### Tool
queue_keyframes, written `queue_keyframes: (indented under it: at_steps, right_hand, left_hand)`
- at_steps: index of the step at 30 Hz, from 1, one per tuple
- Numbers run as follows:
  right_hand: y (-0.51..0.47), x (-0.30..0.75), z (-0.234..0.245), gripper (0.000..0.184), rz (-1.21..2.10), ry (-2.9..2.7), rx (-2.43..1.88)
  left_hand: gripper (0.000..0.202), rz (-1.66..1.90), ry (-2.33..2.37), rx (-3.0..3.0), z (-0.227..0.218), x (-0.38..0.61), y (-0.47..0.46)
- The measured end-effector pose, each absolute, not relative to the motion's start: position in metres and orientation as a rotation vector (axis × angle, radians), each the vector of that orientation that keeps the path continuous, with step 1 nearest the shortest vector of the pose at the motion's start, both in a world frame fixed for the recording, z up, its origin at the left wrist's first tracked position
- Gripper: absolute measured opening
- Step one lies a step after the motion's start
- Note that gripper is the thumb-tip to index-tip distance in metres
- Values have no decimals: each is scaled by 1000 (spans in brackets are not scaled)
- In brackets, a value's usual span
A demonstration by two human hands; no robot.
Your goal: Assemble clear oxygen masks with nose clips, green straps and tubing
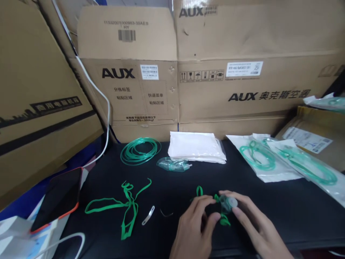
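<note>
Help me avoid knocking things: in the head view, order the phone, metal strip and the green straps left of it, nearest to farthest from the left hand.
From the left hand:
1. Metal strip: to its left.
2. Green straps: left, past the strip.
3. Phone: farthest left.

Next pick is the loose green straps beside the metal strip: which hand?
Left hand, I'd say: it's on the side nearer the green straps and metal strip. The right hand is farther off, with its fingers on the clear piece.
</note>
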State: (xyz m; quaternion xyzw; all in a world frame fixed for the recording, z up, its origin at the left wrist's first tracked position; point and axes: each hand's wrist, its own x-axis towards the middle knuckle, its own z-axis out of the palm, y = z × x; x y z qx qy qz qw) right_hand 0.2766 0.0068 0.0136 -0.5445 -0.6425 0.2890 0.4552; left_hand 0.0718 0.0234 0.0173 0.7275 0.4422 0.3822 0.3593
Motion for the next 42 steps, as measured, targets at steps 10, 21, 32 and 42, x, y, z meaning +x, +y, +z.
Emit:
queue_keyframes:
  at_steps: [10,21,32,42]
  right_hand:
    - [13,274,-9,27,907,-1470,-1164]
    - [8,270,4,38,876,-1547,-1243]
    - [29,328,7,55,763,-1247,-1396]
    - [12,289,22,50,816,-1382,-1416]
  left_hand:
    - [44,825,1291,1873,21,77,19]
    - [12,931,1290,1929,24,75,12]
    - [16,908,1319,1968,22,72,9]
    - [79,1053,1224,2147,9,81,10]
